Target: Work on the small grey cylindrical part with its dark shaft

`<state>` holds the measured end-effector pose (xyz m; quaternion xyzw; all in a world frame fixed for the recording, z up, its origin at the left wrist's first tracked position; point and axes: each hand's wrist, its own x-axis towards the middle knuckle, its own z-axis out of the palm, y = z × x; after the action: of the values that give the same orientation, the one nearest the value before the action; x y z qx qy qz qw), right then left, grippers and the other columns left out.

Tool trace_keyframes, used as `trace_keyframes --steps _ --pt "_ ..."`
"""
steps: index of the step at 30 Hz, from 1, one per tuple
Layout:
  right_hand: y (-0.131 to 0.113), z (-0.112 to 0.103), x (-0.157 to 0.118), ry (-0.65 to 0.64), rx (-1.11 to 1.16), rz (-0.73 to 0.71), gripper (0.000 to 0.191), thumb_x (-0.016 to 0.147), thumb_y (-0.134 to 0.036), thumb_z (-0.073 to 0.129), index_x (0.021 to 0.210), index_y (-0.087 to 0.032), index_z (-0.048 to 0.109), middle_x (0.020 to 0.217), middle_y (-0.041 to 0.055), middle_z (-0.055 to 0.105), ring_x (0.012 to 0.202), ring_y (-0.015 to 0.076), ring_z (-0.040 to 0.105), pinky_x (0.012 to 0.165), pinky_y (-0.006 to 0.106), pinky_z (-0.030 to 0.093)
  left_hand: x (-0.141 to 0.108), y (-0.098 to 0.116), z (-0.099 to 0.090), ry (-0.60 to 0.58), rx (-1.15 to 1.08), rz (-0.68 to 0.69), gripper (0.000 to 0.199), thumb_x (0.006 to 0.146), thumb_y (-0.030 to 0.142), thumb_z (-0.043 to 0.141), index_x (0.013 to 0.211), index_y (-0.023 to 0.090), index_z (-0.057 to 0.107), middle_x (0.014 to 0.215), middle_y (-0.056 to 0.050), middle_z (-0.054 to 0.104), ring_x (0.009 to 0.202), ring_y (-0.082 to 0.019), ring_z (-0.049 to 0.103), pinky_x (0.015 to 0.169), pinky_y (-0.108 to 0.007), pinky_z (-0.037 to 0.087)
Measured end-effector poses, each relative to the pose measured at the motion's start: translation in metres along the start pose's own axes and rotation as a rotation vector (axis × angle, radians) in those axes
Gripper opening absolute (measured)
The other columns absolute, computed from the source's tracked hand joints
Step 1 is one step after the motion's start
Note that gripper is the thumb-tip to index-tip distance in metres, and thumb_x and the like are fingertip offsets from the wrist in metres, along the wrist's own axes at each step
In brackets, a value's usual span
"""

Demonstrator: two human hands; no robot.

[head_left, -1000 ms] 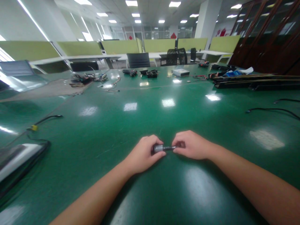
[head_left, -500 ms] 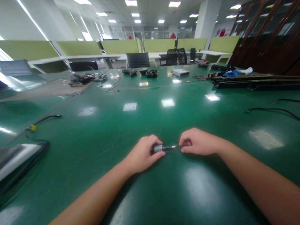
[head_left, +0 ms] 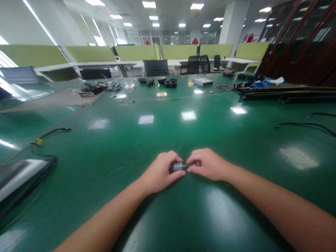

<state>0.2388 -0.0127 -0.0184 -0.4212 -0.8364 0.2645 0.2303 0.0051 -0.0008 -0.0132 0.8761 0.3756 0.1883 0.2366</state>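
Note:
Low over the green table (head_left: 162, 136), my left hand (head_left: 160, 173) is closed round a small grey and black cylindrical object (head_left: 177, 166) with a thin shaft pointing right. My right hand (head_left: 206, 164) pinches around that shaft, its fingertips close beside the left thumb and forefinger. Whether the right fingers also hold a separate small part cannot be made out. The shaft's far end is partly hidden by the right fingers.
A flat device with a pale surface (head_left: 23, 178) lies at the left edge, near a black cable (head_left: 56, 130). Black cables (head_left: 301, 124) are at right. Farther back are a white box (head_left: 203, 82), black parts (head_left: 170, 83) and long dark strips (head_left: 283, 92).
My right hand has moved left from beyond the shaft's tip, and its fingers now surround the shaft. My left hand keeps its hold almost unmoved.

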Motion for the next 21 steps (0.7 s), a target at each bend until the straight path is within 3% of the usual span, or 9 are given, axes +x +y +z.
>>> trace_keyframes --steps 7,21 --pt "-0.0017 0.0039 0.0006 -0.025 -0.019 -0.129 0.018 0.085 -0.018 0.068 0.102 -0.018 0.076 0.092 0.0040 0.071 0.083 0.0158 0.062 0.076 0.026 0.045 0.0039 0.0011 0.0014 -0.020 0.029 0.028 0.026 0.080 0.032 0.078 0.102 0.022 0.066 0.097 -0.002 0.067 0.091 -0.022 0.061 0.083 -0.035 0.044" --pt "-0.0008 0.0061 0.0018 0.020 -0.043 -0.084 0.013 0.086 -0.019 0.068 0.096 -0.020 0.076 0.088 0.0027 0.070 0.081 0.0148 0.061 0.071 0.025 0.042 0.0051 0.0020 0.0016 -0.003 0.020 0.004 0.022 0.085 0.036 0.072 0.100 0.021 0.067 0.094 -0.003 0.068 0.087 -0.021 0.061 0.078 -0.033 0.045"
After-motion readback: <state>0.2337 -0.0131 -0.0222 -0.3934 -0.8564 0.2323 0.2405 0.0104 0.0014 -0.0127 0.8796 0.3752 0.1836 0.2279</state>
